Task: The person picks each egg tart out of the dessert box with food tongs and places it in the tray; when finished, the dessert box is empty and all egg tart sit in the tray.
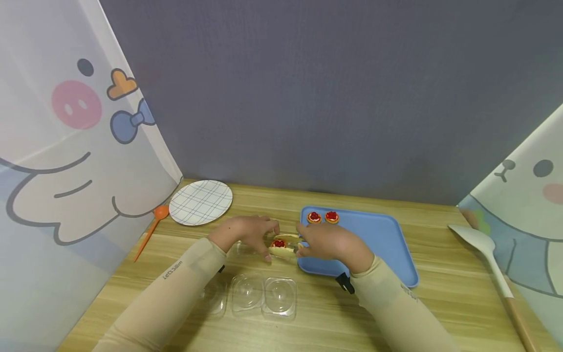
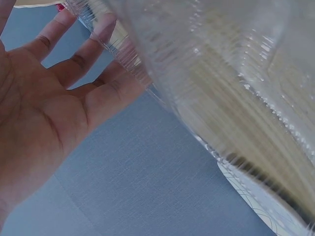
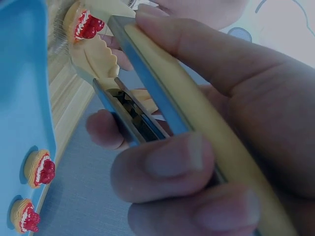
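In my right hand (image 1: pixel 330 239), tongs with cream scalloped tips (image 3: pixel 96 54) and a metal-edged cream handle (image 3: pixel 167 73) are gripped between thumb and fingers. Between the tips is a small tart (image 3: pixel 84 23) with red berry topping and white cream. My left hand (image 1: pixel 252 232) is spread beside the tongs' tips, thumb apart from the fingers. Its fairly straight fingers (image 2: pixel 81 64) reach the edge of a clear plastic container (image 2: pixel 197 73). Clear domed plastic compartments (image 1: pixel 279 295) lie in front of the hands.
A blue tray (image 1: pixel 374 239) under my right forearm's far side bears two more berry tarts (image 1: pixel 332 217). A checked white plate (image 1: pixel 201 203) and an orange spoon (image 1: pixel 151 230) lie at left. A big white spoon with a wooden handle (image 1: pixel 488 254) lies at right.
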The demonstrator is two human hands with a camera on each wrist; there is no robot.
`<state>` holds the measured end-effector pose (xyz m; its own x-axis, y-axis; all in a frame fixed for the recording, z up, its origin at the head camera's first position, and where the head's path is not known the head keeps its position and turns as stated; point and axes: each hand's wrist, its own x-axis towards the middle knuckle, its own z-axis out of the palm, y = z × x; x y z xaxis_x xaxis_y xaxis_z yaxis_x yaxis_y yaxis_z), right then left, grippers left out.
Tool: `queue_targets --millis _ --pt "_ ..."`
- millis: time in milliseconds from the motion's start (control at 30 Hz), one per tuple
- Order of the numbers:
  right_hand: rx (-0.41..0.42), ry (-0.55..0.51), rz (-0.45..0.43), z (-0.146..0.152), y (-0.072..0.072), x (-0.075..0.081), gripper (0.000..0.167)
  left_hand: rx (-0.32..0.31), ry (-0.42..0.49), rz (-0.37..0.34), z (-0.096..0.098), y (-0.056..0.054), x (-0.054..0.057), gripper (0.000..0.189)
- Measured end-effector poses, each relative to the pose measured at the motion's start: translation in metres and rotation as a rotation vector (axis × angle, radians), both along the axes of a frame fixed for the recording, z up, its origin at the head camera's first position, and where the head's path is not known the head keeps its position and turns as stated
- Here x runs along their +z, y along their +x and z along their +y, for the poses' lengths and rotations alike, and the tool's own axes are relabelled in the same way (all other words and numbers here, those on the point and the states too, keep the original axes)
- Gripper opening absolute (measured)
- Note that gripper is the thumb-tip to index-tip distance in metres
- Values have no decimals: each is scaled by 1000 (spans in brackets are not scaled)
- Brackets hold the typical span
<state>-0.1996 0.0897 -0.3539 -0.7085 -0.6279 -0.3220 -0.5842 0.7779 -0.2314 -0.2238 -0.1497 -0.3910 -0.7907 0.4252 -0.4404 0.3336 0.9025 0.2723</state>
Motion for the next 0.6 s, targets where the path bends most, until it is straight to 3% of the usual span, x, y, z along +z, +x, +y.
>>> queue_targets --millis 367,600 --pt "20 -28 30 2 0 -4 35 -8 -4 9 -1 0 -1 74" --pt "23 -25 44 2 1 -3 43 -15 4 13 -1 0 -2 73"
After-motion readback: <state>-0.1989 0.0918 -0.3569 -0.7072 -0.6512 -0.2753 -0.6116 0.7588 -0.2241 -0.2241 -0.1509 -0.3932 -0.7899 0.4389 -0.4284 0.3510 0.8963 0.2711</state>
